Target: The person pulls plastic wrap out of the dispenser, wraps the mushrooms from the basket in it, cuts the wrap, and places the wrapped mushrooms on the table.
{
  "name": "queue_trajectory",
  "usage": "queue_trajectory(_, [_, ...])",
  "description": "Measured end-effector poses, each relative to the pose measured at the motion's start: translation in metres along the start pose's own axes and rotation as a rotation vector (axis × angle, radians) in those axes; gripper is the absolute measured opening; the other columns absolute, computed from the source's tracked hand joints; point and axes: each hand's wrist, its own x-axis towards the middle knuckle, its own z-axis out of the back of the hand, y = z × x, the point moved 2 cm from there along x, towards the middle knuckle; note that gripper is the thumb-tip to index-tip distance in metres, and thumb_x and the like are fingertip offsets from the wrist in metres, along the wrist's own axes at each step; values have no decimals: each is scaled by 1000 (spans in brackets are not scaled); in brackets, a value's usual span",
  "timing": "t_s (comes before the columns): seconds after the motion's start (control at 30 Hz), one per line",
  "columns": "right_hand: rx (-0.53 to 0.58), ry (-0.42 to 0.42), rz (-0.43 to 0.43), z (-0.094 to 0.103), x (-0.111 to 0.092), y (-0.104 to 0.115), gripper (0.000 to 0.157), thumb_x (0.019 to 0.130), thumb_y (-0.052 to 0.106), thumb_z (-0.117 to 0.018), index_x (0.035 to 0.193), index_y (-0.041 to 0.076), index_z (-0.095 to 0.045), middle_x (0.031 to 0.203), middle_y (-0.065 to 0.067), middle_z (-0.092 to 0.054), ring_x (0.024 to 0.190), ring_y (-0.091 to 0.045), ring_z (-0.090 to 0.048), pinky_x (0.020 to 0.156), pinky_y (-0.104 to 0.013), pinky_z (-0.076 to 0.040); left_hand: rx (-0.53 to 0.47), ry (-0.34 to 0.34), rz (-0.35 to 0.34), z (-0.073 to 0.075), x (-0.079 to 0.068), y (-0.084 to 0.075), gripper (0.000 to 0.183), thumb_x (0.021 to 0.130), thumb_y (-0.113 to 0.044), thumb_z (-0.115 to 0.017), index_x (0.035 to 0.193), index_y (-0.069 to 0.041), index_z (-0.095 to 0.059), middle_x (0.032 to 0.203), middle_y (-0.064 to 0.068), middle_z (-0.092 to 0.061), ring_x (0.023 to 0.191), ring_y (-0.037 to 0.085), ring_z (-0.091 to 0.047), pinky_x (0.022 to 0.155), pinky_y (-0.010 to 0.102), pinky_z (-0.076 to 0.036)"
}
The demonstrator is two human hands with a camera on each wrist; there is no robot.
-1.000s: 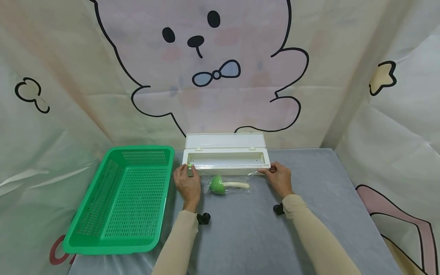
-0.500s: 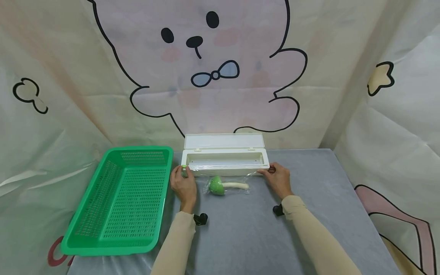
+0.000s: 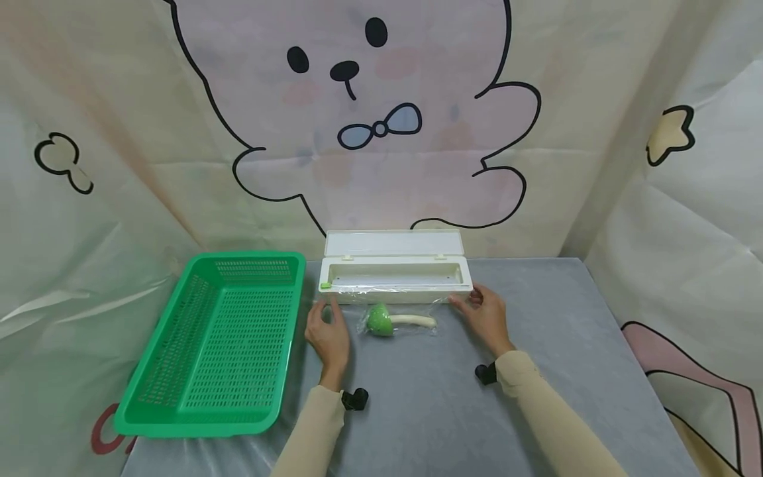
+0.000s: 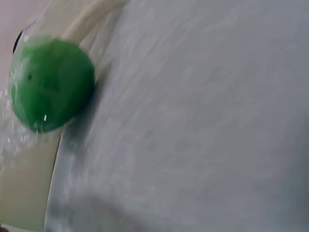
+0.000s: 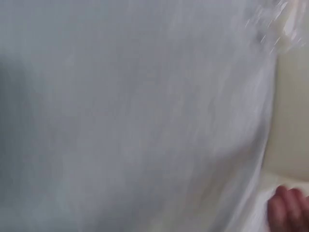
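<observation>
A white plastic wrap dispenser (image 3: 396, 297) stands at the back of the table with its lid (image 3: 393, 243) raised. Its green cutter slider (image 3: 325, 285) sits at the left end of the front edge. Clear film drapes over the front and around a green-capped, white-stemmed mushroom-like item (image 3: 379, 320) lying before it; the left wrist view shows the round green cap (image 4: 53, 84) under film. My left hand (image 3: 329, 336) hovers just before the dispenser's left corner, fingers relaxed, holding nothing. At the right end, my right hand (image 3: 485, 319) has its fingertips close by the corner, thumb apart.
A green perforated basket (image 3: 271, 424) stands at the table's left side. Grey cloth covers the table (image 3: 417, 411). A printed curtain (image 3: 381, 185) hangs right behind the dispenser and along both sides.
The left hand slid the green cutter to the dispenser's left end, then let go and drew back toward me. The right fingers have loosened at the right corner and shifted slightly toward me.
</observation>
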Motion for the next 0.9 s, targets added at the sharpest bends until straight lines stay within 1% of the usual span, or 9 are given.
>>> queue_trajectory(0.1, [28,37,-116,-2,-12,1,67,83,37,-86,125,-9,-61,110,-25,-69,100,-36,-68,87,-47,-55,-20,138,109,2,-10,-2,37,96,-27,-73,114,5,-72,117,23,-69,116,42,-61,101,55,-45])
queue_trajectory(0.2, [68,153,-154,-8,-23,5,63,85,37,-84,124,-8,-62,109,-23,-70,100,-33,-68,87,-44,-55,-42,342,191,0,-14,-1,49,93,-37,-76,117,4,-71,116,20,-70,114,38,-63,99,53,-48])
queue_trajectory(0.33, [82,347,-121,-21,-31,15,58,85,27,-85,125,-8,-64,108,-17,-71,97,-29,-67,84,-40,-55,-55,600,195,-6,-16,-1,61,85,-38,-84,125,5,-66,117,20,-70,109,34,-66,93,49,-53])
queue_trajectory(0.4, [85,388,-107,-29,-32,20,54,83,20,-87,123,-9,-66,103,-15,-70,91,-24,-65,79,-34,-53,-64,684,160,-8,-16,-2,62,82,-33,-87,126,6,-66,117,21,-70,106,33,-66,90,48,-54])
queue_trajectory(0.53, [172,393,-110,-36,-33,22,46,82,10,-86,119,-11,-68,91,-11,-67,78,-15,-59,68,-22,-49,-88,727,115,-9,-16,-5,58,78,-29,-90,120,6,-70,112,19,-72,99,27,-66,83,41,-55])
queue_trajectory(0.63, [276,433,-139,-35,-35,18,46,85,10,-84,122,-11,-66,90,-9,-64,75,-10,-56,64,-20,-47,-128,717,135,-5,-16,-7,54,77,-25,-91,117,5,-72,111,17,-72,97,23,-64,80,36,-54])
queue_trajectory(0.7, [336,497,-136,-31,-37,17,48,88,13,-82,127,-8,-65,95,-9,-65,76,-10,-56,64,-21,-47,-156,723,153,-2,-16,-10,50,76,-22,-92,115,4,-73,110,15,-72,94,21,-62,77,33,-52])
queue_trajectory(0.8, [389,604,-83,-25,-39,18,48,90,19,-80,130,-2,-65,110,-11,-68,84,-12,-60,70,-24,-49,-192,762,181,1,-17,-15,48,75,-21,-92,112,2,-74,107,12,-72,92,18,-60,76,31,-49])
queue_trajectory(0.9, [526,735,-24,-22,-42,25,52,93,17,-76,139,-1,-59,124,-18,-62,96,-19,-64,81,-32,-55,-224,827,205,2,-20,-22,49,74,-23,-92,112,2,-73,106,9,-71,93,17,-58,79,32,-48])
